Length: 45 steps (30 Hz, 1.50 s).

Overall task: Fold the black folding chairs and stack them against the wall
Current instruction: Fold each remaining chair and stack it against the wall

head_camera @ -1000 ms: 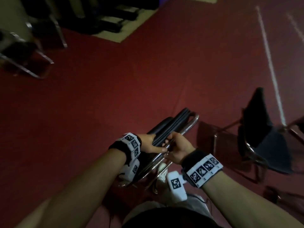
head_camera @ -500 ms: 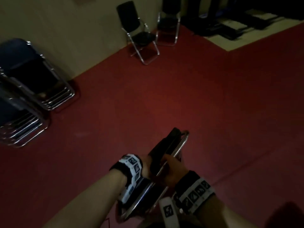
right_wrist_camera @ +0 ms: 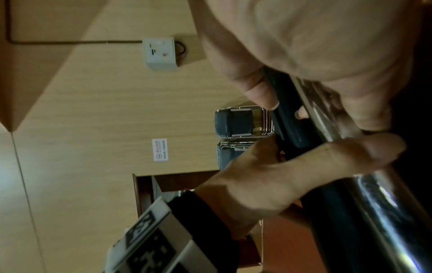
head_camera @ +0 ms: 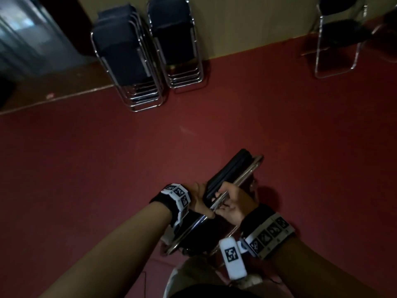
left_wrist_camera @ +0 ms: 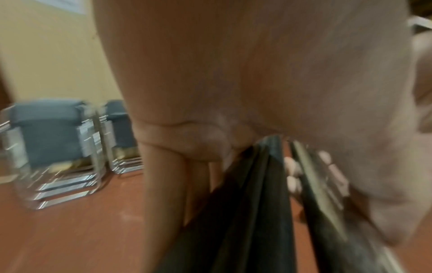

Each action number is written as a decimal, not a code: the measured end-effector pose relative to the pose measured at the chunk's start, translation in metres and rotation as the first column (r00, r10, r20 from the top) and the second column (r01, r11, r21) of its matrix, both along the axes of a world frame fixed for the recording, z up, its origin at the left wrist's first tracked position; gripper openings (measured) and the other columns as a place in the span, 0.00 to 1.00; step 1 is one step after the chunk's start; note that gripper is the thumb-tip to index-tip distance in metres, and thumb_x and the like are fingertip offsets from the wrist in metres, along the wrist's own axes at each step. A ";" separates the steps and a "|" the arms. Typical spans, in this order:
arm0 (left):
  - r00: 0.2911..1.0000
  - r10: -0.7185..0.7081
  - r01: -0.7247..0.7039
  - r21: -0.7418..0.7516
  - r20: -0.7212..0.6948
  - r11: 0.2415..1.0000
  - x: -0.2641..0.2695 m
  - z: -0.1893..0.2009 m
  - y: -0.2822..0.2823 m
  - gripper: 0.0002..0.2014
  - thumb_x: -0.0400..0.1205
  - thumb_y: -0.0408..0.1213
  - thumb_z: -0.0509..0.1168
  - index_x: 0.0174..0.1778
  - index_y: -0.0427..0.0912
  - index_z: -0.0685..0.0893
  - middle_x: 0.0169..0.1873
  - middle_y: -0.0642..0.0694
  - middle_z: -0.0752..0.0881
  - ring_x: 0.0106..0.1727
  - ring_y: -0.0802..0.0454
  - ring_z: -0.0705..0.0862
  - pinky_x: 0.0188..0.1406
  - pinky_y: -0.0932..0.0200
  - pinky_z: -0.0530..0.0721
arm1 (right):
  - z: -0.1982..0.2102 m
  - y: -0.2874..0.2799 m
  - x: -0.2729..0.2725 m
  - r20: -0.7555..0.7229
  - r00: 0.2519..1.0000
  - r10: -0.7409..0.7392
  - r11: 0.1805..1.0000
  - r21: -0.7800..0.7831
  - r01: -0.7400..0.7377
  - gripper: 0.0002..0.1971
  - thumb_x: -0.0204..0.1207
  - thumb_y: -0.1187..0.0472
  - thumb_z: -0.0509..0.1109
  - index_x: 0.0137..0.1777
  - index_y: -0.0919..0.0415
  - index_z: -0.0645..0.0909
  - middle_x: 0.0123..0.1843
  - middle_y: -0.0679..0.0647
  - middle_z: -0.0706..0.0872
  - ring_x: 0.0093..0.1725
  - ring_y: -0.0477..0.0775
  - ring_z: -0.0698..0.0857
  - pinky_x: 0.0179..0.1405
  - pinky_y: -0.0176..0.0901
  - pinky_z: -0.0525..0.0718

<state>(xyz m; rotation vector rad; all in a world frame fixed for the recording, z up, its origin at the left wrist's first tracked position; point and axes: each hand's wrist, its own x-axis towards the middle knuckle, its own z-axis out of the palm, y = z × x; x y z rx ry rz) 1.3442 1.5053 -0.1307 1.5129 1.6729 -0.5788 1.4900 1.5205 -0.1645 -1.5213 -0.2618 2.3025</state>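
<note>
Both hands clamp the folded chair (head_camera: 233, 175): left hand (head_camera: 198, 201) round the pad edge, right hand (head_camera: 233, 203) round the chrome tube, prob. so it stays flat while carried. It hangs above the floor, well apart from the stacks (head_camera: 150, 54) at the wall (head_camera: 247, 22).

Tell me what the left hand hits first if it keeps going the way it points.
Likely the nearer chair stack by the wall. The left hand, gripping the folded chair, points across open red floor; depth is uncertain.
</note>
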 end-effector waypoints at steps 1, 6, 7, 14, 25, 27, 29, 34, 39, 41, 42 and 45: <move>0.999 0.045 -0.045 0.015 0.008 0.999 -0.011 -0.003 0.005 0.51 0.72 0.63 0.75 0.86 0.47 0.57 0.78 0.40 0.73 0.75 0.41 0.75 0.66 0.49 0.76 | 0.002 0.014 -0.011 0.024 0.998 0.050 0.999 -0.003 -0.050 0.06 0.69 0.67 0.70 0.44 0.62 0.76 0.42 0.58 0.75 0.44 0.57 0.77 0.51 0.54 0.79; 0.971 0.155 -0.158 -0.001 0.183 0.987 -0.065 -0.016 0.046 0.49 0.66 0.76 0.72 0.81 0.59 0.65 0.72 0.50 0.81 0.67 0.49 0.82 0.67 0.50 0.80 | -0.003 0.073 -0.054 0.096 0.976 0.196 0.980 -0.005 -0.197 0.07 0.75 0.62 0.70 0.38 0.58 0.75 0.37 0.54 0.74 0.38 0.53 0.77 0.42 0.46 0.79; 0.945 0.216 -0.217 -0.025 0.245 0.976 -0.081 -0.019 0.063 0.45 0.67 0.75 0.72 0.78 0.61 0.69 0.69 0.52 0.83 0.62 0.52 0.84 0.63 0.53 0.83 | -0.005 0.092 -0.068 0.097 0.969 0.227 0.974 0.005 -0.229 0.07 0.75 0.61 0.70 0.38 0.59 0.75 0.37 0.54 0.73 0.37 0.53 0.77 0.40 0.45 0.79; 0.669 0.553 -0.458 -0.309 0.497 0.833 -0.177 -0.041 0.164 0.29 0.89 0.29 0.59 0.87 0.40 0.58 0.72 0.34 0.79 0.62 0.37 0.87 0.59 0.45 0.89 | -0.014 0.215 -0.143 0.322 0.831 0.453 0.848 0.132 -0.513 0.26 0.60 0.48 0.85 0.54 0.62 0.85 0.39 0.58 0.86 0.32 0.55 0.86 0.32 0.45 0.87; 0.669 0.385 -0.426 -0.096 0.636 0.899 -0.302 -0.037 0.272 0.26 0.83 0.17 0.51 0.64 0.49 0.83 0.44 0.52 0.83 0.46 0.57 0.86 0.38 0.65 0.83 | 0.013 0.359 -0.263 0.727 0.358 0.586 0.371 0.152 -0.916 0.35 0.59 0.35 0.85 0.59 0.59 0.86 0.49 0.55 0.92 0.45 0.54 0.90 0.37 0.46 0.89; 0.813 0.260 -0.385 0.147 0.520 0.911 -0.320 -0.030 0.292 0.21 0.84 0.24 0.59 0.71 0.45 0.82 0.56 0.50 0.87 0.55 0.57 0.87 0.44 0.70 0.83 | 0.003 0.376 -0.272 0.729 0.281 0.624 0.238 0.165 -0.957 0.38 0.54 0.34 0.84 0.61 0.56 0.88 0.53 0.54 0.92 0.51 0.56 0.92 0.50 0.52 0.92; 0.934 0.186 -0.312 0.444 0.305 0.840 -0.342 -0.025 0.313 0.24 0.79 0.36 0.72 0.71 0.45 0.74 0.63 0.45 0.81 0.64 0.45 0.82 0.56 0.57 0.83 | -0.001 0.390 -0.283 0.766 0.196 0.612 0.102 0.170 -0.980 0.34 0.56 0.35 0.82 0.60 0.52 0.89 0.54 0.52 0.92 0.52 0.56 0.92 0.55 0.56 0.92; 0.972 -0.052 0.180 0.587 -0.228 0.789 -0.388 -0.012 0.405 0.58 0.61 0.59 0.81 0.83 0.62 0.53 0.80 0.41 0.57 0.83 0.37 0.54 0.78 0.26 0.62 | 0.006 0.463 -0.326 0.844 -0.068 0.532 -0.241 0.075 -0.968 0.17 0.71 0.41 0.79 0.43 0.53 0.81 0.39 0.45 0.83 0.39 0.48 0.84 0.36 0.38 0.82; 0.923 -0.266 0.333 0.227 -0.279 0.915 -0.396 -0.016 0.458 0.48 0.65 0.59 0.80 0.79 0.59 0.64 0.75 0.48 0.73 0.81 0.41 0.67 0.77 0.18 0.55 | 0.000 0.528 -0.349 0.843 -0.213 0.493 -0.466 0.050 -0.883 0.38 0.53 0.32 0.77 0.60 0.56 0.84 0.56 0.55 0.89 0.55 0.56 0.88 0.55 0.48 0.88; 0.950 -0.216 0.271 0.256 -0.224 0.928 -0.399 -0.016 0.464 0.39 0.64 0.56 0.79 0.70 0.57 0.71 0.63 0.49 0.82 0.64 0.42 0.84 0.68 0.34 0.79 | 0.004 0.546 -0.357 0.843 -0.221 0.491 -0.488 0.056 -0.871 0.27 0.64 0.43 0.82 0.61 0.53 0.83 0.58 0.53 0.89 0.57 0.54 0.87 0.54 0.42 0.85; 0.963 -0.181 0.233 0.276 -0.201 0.933 -0.402 -0.015 0.477 0.35 0.64 0.56 0.78 0.66 0.56 0.73 0.58 0.48 0.84 0.57 0.41 0.87 0.59 0.41 0.85 | 0.005 0.567 -0.362 0.848 -0.233 0.476 -0.512 0.052 -0.857 0.24 0.66 0.46 0.83 0.59 0.50 0.82 0.58 0.52 0.88 0.56 0.52 0.86 0.53 0.40 0.82; 0.976 -0.121 0.166 0.256 -0.183 0.953 -0.408 -0.012 0.501 0.32 0.62 0.56 0.77 0.62 0.54 0.77 0.52 0.47 0.87 0.50 0.41 0.88 0.48 0.50 0.87 | 0.003 0.602 -0.380 0.872 -0.300 0.386 -0.614 0.000 -0.790 0.29 0.64 0.40 0.84 0.61 0.50 0.79 0.59 0.50 0.85 0.57 0.53 0.84 0.53 0.40 0.79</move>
